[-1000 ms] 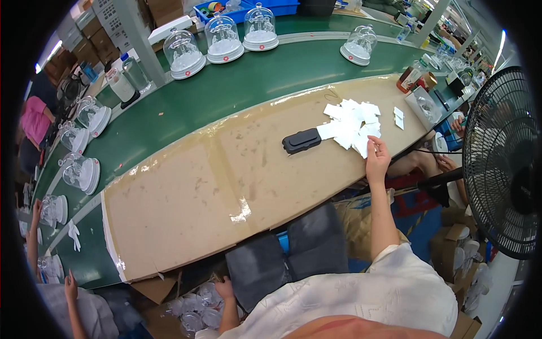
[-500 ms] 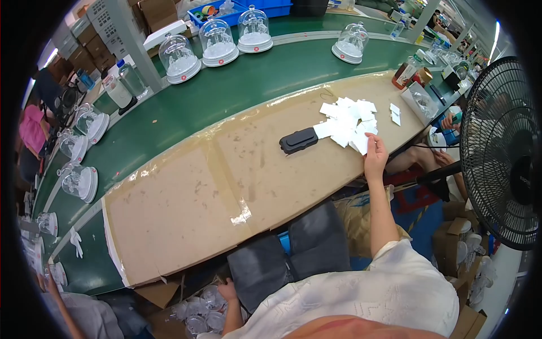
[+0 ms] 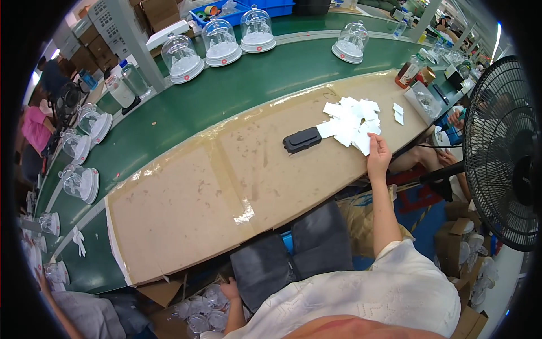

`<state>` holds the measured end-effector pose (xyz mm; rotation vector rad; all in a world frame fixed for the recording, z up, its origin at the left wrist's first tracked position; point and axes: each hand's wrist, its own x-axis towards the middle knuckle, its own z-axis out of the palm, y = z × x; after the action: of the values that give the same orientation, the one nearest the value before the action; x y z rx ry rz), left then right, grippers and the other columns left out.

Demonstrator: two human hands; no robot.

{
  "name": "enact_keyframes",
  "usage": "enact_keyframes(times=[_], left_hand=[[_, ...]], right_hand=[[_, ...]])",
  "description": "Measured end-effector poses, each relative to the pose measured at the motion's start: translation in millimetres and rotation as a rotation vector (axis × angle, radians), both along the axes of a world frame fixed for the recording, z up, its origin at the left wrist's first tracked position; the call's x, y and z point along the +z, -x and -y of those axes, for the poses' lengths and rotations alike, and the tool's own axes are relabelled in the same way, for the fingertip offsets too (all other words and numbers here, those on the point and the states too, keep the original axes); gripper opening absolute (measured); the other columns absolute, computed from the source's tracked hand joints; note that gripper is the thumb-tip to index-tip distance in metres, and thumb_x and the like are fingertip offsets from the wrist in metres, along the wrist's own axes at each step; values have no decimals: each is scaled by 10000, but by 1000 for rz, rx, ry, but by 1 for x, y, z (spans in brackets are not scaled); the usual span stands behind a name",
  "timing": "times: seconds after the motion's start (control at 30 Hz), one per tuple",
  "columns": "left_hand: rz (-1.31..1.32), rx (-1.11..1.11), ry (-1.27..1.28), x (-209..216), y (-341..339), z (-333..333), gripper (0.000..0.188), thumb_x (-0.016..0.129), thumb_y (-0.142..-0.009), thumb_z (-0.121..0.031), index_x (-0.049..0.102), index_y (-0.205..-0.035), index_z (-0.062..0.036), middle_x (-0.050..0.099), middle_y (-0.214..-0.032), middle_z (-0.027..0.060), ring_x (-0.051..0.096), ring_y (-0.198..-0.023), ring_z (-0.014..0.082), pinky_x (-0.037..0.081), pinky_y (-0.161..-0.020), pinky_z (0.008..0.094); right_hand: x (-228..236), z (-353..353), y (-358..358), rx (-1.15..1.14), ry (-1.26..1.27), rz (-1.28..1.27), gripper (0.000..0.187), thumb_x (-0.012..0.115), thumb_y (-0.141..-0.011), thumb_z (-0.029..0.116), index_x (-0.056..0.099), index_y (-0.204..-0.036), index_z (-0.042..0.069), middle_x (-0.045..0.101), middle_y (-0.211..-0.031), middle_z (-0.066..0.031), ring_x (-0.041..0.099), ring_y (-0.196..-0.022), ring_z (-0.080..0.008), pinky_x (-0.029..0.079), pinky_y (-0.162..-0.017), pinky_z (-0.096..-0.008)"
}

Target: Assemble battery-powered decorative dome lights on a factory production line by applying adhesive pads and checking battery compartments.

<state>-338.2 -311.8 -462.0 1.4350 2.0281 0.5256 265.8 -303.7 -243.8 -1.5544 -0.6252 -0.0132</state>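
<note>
My right hand (image 3: 379, 153) reaches over the right part of the brown board, its thumb and fingers pinching a white card (image 3: 363, 143) at the near edge of a loose pile of white cards (image 3: 345, 116). A black oblong object (image 3: 301, 140) lies just left of the pile, touching one card. To the right of the pile, a few more white cards (image 3: 398, 113) lie apart. Down below the board's front edge, my left hand (image 3: 230, 289) is curled beside a carton of clear plastic domes (image 3: 210, 308); what its fingers hold, if anything, cannot be made out.
The board (image 3: 175, 209) is taped along a curved green conveyor (image 3: 220, 93). Glass-domed ornaments (image 3: 223, 45) stand on the conveyor. A black fan (image 3: 502, 152) stands at right, near another person's legs (image 3: 420, 159). A bottle (image 3: 407, 72) and a clear bin (image 3: 423, 101) sit at the board's far right.
The whole view has shifted slightly, moving things a little to the right. Both hands keep nearly the same places, the right one still pinching at the pile's near edge.
</note>
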Motion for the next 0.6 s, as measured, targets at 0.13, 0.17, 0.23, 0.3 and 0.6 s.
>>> enact_keyframes(times=[0.13,0.17,0.23,0.3,0.6], left_hand=[[-59,-4,45,4,-1,1,322,630,-759,-185,633,-832,128,640,-771,313,643,-769,457,487,-672,494],[-66,11,43,0,4,1,322,630,-759,-185,633,-832,128,640,-771,313,643,-769,457,487,-672,494],[-55,-14,15,-8,14,3,324,643,-758,-205,647,-832,111,642,-768,307,646,-782,458,494,-686,497],[-60,32,46,-5,3,3,334,646,-758,-224,653,-836,101,642,-777,308,646,-793,460,500,-700,501],[-138,63,95,-9,6,3,377,632,-770,-285,649,-843,84,634,-815,323,627,-831,482,508,-746,522]], right_hand=[[-1,-1,0,3,14,-1,210,538,-994,164,647,-1051,-7,639,-964,-2,546,-851,-51,428,-757,-189],[-1,-2,1,18,11,-9,210,538,-994,164,647,-1051,-7,639,-964,-2,546,-851,-51,428,-757,-189],[-2,-6,6,-1,23,28,203,540,-992,158,652,-1038,-6,641,-974,-10,557,-885,-71,437,-796,-208],[-7,-1,-3,-17,11,35,215,537,-994,160,652,-1036,-16,650,-998,-26,564,-919,-95,439,-849,-232],[-9,4,-4,-8,53,75,241,522,-999,163,643,-1069,-33,645,-1021,-44,557,-928,-106,445,-859,-259]])
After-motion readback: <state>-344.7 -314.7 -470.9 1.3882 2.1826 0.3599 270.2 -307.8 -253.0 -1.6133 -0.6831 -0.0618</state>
